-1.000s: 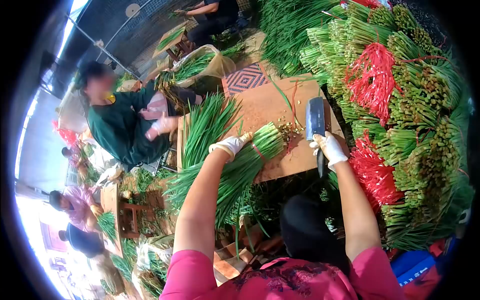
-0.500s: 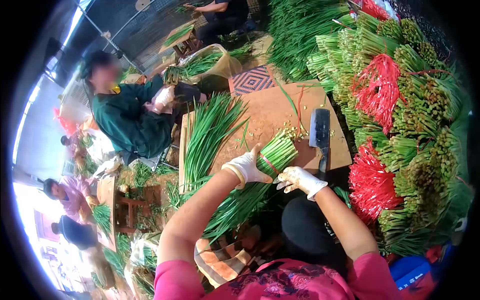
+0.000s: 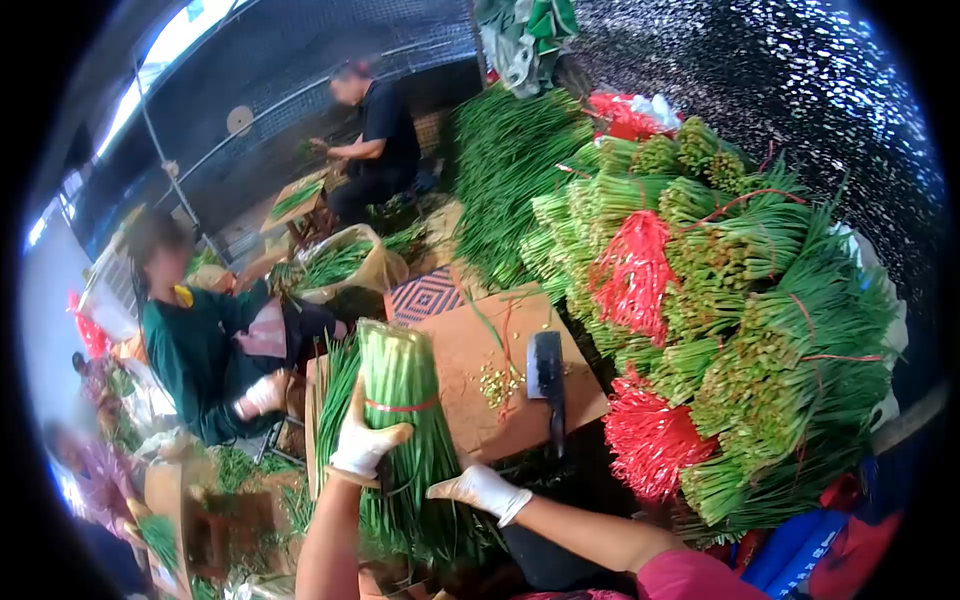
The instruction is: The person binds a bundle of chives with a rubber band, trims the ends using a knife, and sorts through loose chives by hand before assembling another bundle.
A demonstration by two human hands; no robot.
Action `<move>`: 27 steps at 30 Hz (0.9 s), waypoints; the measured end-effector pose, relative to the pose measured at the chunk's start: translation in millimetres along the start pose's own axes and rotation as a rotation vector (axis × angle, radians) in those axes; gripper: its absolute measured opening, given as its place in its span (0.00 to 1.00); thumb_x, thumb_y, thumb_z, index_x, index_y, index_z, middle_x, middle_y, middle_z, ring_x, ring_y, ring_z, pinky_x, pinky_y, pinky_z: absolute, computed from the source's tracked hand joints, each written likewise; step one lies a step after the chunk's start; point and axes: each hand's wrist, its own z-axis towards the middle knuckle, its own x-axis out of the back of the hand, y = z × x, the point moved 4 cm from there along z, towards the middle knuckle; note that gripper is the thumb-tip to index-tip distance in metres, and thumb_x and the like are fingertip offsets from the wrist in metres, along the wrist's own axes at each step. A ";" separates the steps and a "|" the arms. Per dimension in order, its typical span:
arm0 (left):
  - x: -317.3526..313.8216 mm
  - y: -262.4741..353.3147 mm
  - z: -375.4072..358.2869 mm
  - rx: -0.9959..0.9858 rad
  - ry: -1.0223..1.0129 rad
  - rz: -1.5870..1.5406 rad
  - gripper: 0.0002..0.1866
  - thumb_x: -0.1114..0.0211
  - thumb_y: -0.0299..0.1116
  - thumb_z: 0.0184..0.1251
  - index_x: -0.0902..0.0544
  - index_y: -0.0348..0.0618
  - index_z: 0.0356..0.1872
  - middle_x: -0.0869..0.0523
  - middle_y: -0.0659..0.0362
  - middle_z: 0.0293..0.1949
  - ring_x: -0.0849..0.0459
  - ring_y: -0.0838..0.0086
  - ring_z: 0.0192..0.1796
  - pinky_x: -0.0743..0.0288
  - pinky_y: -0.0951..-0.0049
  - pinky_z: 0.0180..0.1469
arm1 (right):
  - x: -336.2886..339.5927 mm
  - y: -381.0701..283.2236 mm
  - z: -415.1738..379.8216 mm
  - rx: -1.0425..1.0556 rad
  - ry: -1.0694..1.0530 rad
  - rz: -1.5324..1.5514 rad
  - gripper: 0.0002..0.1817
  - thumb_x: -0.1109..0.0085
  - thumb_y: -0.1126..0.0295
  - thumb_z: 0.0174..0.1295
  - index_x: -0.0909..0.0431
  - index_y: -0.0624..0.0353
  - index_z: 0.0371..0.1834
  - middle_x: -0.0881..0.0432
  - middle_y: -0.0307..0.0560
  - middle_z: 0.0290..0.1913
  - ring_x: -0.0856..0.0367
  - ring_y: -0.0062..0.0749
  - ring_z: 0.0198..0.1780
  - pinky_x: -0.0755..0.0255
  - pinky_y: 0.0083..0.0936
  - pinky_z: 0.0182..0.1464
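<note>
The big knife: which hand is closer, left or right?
Right. The right hand is below the knife, toward its handle end; the left hand is farther left, holding the green bundle.

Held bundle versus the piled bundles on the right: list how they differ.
The held bundle is upright, stem ends up, in the left hand; the piled bundles lie stacked on their sides. The held bundle's ends look pale and fairly even, while many of the piled bundles show brownish ends. Both are green stalks with red ties.
</note>
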 end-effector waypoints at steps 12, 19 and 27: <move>-47.7 111.3 -76.1 -0.254 -0.070 -0.087 0.61 0.18 0.35 0.38 0.53 0.44 0.73 0.35 0.51 0.67 0.29 0.65 0.63 0.30 0.64 0.61 | -19.9 -177.6 -37.2 0.228 0.265 0.363 0.36 0.36 0.80 0.49 0.38 0.67 0.64 0.22 0.46 0.48 0.21 0.25 0.43 0.24 0.24 0.49; -91.3 -4.2 -141.0 -0.069 -0.174 -0.125 0.29 0.30 0.23 0.54 0.29 0.37 0.59 0.20 0.53 0.54 0.19 0.68 0.52 0.23 0.69 0.52 | 24.3 -258.1 -82.2 0.386 0.268 0.409 0.38 0.31 0.70 0.53 0.40 0.70 0.65 0.19 0.46 0.44 0.21 0.24 0.44 0.27 0.22 0.50; -101.6 -0.1 -155.9 0.191 -0.407 -0.181 0.38 0.30 0.30 0.56 0.38 0.30 0.67 0.18 0.45 0.49 0.15 0.60 0.43 0.16 0.67 0.42 | 85.1 -479.3 -150.0 0.660 0.578 -0.506 0.30 0.33 0.66 0.51 0.29 0.67 0.57 0.18 0.45 0.45 0.22 0.29 0.46 0.29 0.25 0.52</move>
